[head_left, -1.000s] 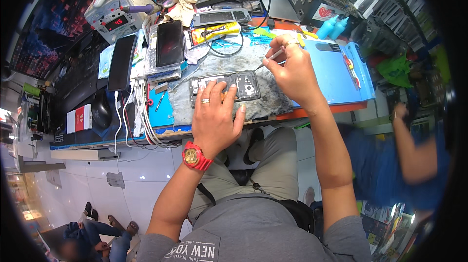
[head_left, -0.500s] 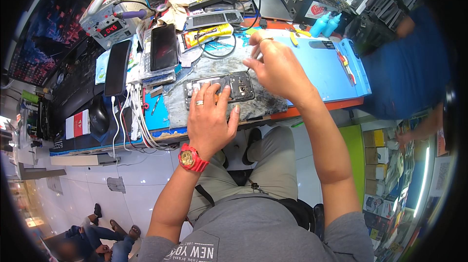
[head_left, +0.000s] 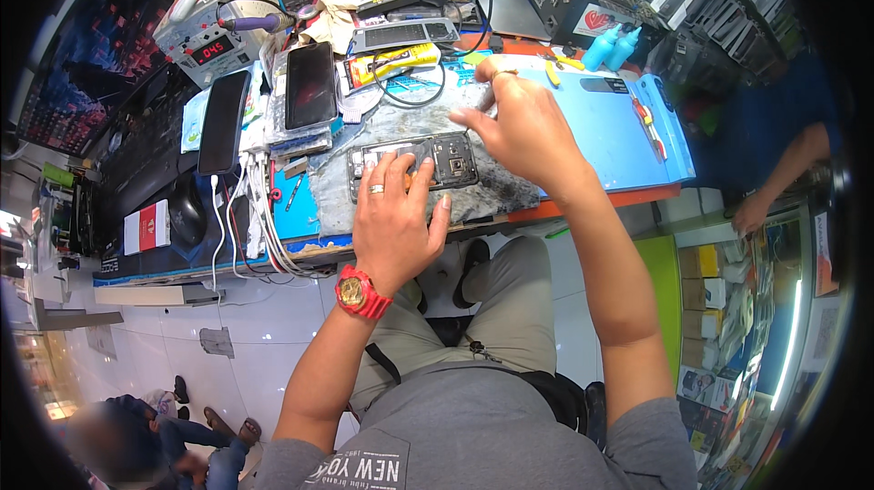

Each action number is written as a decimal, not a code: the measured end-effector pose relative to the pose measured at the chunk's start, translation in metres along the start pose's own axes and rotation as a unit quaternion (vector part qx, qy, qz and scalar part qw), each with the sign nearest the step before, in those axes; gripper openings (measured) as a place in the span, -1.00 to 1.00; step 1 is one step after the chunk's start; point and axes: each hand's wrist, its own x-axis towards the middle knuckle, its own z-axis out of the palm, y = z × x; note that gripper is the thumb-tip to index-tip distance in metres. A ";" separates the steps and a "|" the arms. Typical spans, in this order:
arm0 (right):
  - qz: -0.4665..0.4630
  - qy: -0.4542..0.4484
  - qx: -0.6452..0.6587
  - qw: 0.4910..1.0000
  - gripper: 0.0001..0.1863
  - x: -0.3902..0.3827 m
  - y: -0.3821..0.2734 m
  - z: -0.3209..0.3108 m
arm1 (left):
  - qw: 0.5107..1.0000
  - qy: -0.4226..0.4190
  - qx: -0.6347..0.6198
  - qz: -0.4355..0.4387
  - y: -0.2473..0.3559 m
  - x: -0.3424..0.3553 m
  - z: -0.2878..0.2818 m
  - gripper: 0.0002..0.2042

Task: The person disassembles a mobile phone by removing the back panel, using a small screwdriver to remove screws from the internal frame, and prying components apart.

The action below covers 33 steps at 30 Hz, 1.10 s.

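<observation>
An opened phone (head_left: 453, 162), its inner parts exposed, lies on a stained grey mat (head_left: 496, 188). My left hand (head_left: 396, 221) rests on it with fingers spread across its left and middle parts. My right hand (head_left: 510, 130) is closed round a slim screwdriver (head_left: 490, 106), mostly hidden by the fingers, above the phone's upper right corner. Left of these, two dark phones (head_left: 225, 121) (head_left: 310, 87) lie among white cables (head_left: 259, 226), plastic packs and a yellow tube (head_left: 391, 62).
A blue pad (head_left: 619, 144) lies right of the mat, with cyan bottles (head_left: 612, 48) behind. A power supply (head_left: 205, 39), monitor (head_left: 68, 57) and mouse (head_left: 187, 212) crowd the left. A co-worker's arm (head_left: 778, 171) shows at right, a seated person (head_left: 173, 435) lower left.
My right hand has moved a little leftward and upward since a second ago. My left hand stays on the phone. The co-worker at the right has shifted position, the arm now higher.
</observation>
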 end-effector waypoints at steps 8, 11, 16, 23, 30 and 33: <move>0.074 0.039 -0.080 0.993 -0.51 0.002 0.000 0.002 | 1.000 0.001 -0.003 0.000 -0.001 0.000 0.000 -0.53; -0.030 0.067 0.001 0.997 -0.55 -0.002 0.011 0.006 | 1.000 0.001 -0.002 0.003 0.000 0.000 0.001 -0.52; 0.011 0.032 0.029 0.999 -0.69 -0.004 0.000 0.000 | 1.000 -0.004 -0.006 -0.002 -0.001 0.000 -0.001 -0.53; 0.025 0.013 0.085 0.996 -0.68 -0.005 0.003 0.002 | 1.000 0.001 -0.003 0.001 0.000 0.000 0.000 -0.53; 0.047 0.016 0.120 0.991 -0.68 -0.009 0.000 -0.002 | 1.000 -0.001 -0.003 -0.001 0.000 0.000 0.000 -0.53; 0.020 0.051 0.121 0.991 -0.68 -0.014 0.003 -0.002 | 1.000 -0.002 -0.004 -0.001 0.000 0.000 0.000 -0.53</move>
